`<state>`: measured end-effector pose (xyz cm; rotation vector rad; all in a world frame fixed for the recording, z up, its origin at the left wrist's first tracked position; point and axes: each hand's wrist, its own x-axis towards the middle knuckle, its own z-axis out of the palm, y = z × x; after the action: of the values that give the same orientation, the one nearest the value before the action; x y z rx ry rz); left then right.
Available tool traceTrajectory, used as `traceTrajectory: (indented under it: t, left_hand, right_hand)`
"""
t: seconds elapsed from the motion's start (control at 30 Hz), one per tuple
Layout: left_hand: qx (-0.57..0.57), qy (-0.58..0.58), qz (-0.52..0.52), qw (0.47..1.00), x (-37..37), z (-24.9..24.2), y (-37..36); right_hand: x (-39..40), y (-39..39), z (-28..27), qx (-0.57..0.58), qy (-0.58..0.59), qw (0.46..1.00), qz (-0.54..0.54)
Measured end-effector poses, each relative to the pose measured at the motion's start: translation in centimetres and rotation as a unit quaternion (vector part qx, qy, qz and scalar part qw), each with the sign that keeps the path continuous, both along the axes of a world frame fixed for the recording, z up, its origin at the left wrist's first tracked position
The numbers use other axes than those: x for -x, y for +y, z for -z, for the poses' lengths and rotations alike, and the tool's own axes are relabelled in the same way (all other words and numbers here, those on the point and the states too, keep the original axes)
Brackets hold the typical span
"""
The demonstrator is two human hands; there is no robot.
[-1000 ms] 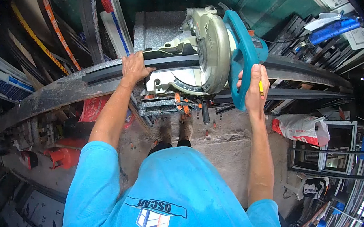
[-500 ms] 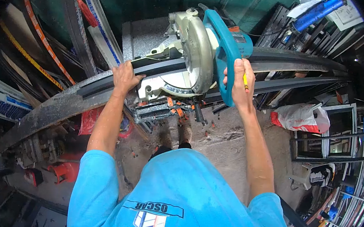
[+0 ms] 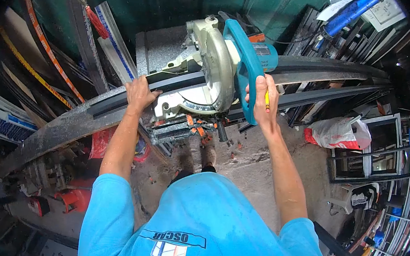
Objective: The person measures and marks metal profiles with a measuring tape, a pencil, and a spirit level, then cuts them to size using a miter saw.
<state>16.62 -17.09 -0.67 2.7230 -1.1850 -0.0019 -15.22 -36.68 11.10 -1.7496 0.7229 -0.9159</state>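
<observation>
My left hand (image 3: 140, 94) presses a long dark metal profile (image 3: 184, 81) against the saw's fence, fingers over its far side and thumb stretched along it. My right hand (image 3: 265, 107) is wrapped round the teal handle (image 3: 248, 57) of a miter saw (image 3: 217, 62). A yellow pencil (image 3: 268, 101) is tucked between the fingers of that hand. The saw's round guard stands over the profile, right of my left hand, and hides part of it. Below the profile shows the pale saw base with its curved angle scale (image 3: 198, 106).
A long dusty support board (image 3: 60, 128) runs out left of the saw. Profiles lean against the green wall (image 3: 188, 1) and at the right back. Orange-and-black offcuts (image 3: 197, 127) lie by the saw's front. A plastic bag (image 3: 337, 133) and window frames (image 3: 380, 146) stand at the right.
The whole scene has shifted slightly down and left in view. Both hands keep their holds on the profile and the saw handle.
</observation>
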Motion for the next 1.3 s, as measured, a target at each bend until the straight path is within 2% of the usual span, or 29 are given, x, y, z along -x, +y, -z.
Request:
traceTrajectory:
  t: [0.2,0.33,0.47,0.53,0.7,0.73,0.8,0.83,0.87,0.97,1.0,1.03,1.1,1.13,1.17,1.2,1.27,1.3]
  left_hand:
    - [0.020,-0.017,0.012,1.000,-0.1,0.5,0.0]
    - [0.015,-0.019,0.004,1.000,0.0,0.4,0.1]
    - [0.008,-0.013,0.005,1.000,-0.2,0.7,0.1]
    - [0.017,-0.016,0.014,1.000,-0.2,0.7,0.3]
    - [0.038,0.007,-0.025,0.999,0.1,2.3,0.4]
    - [0.036,0.003,-0.027,0.999,0.6,2.3,0.6]
    - [0.074,-0.042,-0.051,0.995,1.4,2.3,1.2]
    - [0.092,-0.048,-0.063,0.993,1.9,2.1,1.6]
    - [0.088,-0.052,-0.075,0.992,1.9,2.1,2.0]
    - [0.062,-0.052,-0.051,0.995,1.3,1.9,3.4]
    - [0.080,-0.091,-0.015,0.993,1.1,2.0,3.9]
    - [0.119,-0.068,0.012,0.991,1.2,1.0,4.3]
    - [0.118,-0.069,0.045,0.990,1.5,-0.1,5.8]
    - [0.079,-0.039,0.005,0.996,2.0,-0.6,6.8]
    - [0.076,-0.058,0.005,0.995,2.6,-0.9,8.2]
    - [0.073,-0.072,0.014,0.995,2.9,-1.1,10.0]
    - [0.078,-0.041,0.013,0.996,3.5,-2.3,13.5]
    - [0.069,-0.029,0.011,0.997,3.6,-3.4,15.4]
  right_hand:
    - [0.3,0.0,1.5,0.011,-0.007,1.000,-0.002]
    - [-0.1,-0.5,0.3,0.008,0.002,1.000,-0.009]
    - [-1.8,-1.9,-5.7,0.007,0.032,0.999,-0.007]
    - [-3.2,-3.2,-9.1,-0.025,0.102,0.994,-0.042]
    - [-7.3,-6.7,-15.8,-0.057,0.121,0.986,-0.094]
    - [-8.0,-8.2,-15.4,-0.059,0.117,0.987,-0.097]
    - [-10.4,-11.8,-14.1,0.206,0.143,0.962,-0.111]
    - [-11.0,-12.2,-14.2,0.268,0.135,0.950,-0.089]
    - [-11.7,-12.7,-14.3,0.246,0.138,0.955,-0.091]
    - [-12.2,-14.4,-14.5,0.328,0.137,0.926,-0.126]
    - [-13.1,-15.4,-13.9,0.355,0.142,0.915,-0.127]
    - [-13.0,-15.7,-13.8,0.378,0.104,0.909,-0.141]
    - [-12.6,-15.3,-14.3,0.326,0.125,0.921,-0.170]
    - [-12.5,-15.2,-14.3,0.309,0.103,0.927,-0.188]
    - [-12.3,-14.9,-14.4,0.250,0.104,0.943,-0.193]
    - [-12.1,-15.7,-14.2,0.261,0.138,0.939,-0.179]
    - [-11.7,-17.6,-11.7,0.320,0.060,0.941,-0.096]
    - [-11.2,-16.3,-12.4,0.179,0.074,0.974,-0.117]
